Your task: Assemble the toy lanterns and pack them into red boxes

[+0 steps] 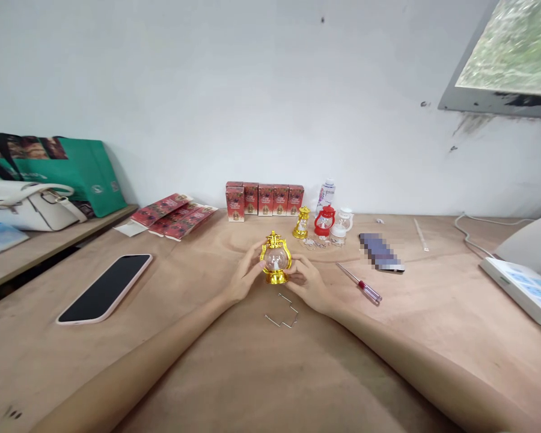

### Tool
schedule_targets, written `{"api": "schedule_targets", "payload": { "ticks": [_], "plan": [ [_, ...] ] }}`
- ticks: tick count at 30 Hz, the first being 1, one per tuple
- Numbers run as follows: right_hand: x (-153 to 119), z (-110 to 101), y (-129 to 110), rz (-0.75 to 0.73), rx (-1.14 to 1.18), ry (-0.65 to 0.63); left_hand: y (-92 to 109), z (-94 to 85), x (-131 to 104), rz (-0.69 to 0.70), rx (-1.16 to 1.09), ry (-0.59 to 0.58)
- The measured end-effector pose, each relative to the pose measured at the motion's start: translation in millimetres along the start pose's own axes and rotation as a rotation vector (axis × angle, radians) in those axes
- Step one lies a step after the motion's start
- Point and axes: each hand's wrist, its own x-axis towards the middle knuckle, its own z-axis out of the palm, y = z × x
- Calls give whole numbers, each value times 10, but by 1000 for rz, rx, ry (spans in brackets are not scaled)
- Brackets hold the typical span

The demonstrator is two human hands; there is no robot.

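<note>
A small gold lantern (276, 260) with a clear round globe and a white candle shape inside stands upright between my hands. My left hand (244, 272) grips its left side, fingers closed against the frame. From the right, my right hand (309, 281) holds it near the base with bent fingers. Just in front of the lantern, a bent metal wire handle (293, 316) lies flat on the wooden table (216, 373). Off to the right lies a screwdriver (360, 284) with a translucent red-and-clear handle.
Behind the lantern stand another gold lantern (301, 224), a red lantern (324, 221), a white lantern (342, 221) and a bottle (327, 192). Several red boxes (265, 199) line the wall. Phones lie left (106, 290) and right (381, 252); flat red cartons (174, 216) rest at back left.
</note>
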Motion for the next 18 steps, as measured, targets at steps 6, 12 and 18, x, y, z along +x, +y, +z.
{"api": "schedule_targets", "payload": {
  "ticks": [6, 12, 18],
  "plan": [
    [-32, -28, -113, -193, -295, -33, -61, 54, 42, -169, -158, 241],
    [-121, -141, -133, -583, -387, -294, -261, -56, 126, -207, -86, 427],
    [-250, -289, -242, -741, -559, -542, -296, -59, 142, -249, -42, 312]
  ]
}}
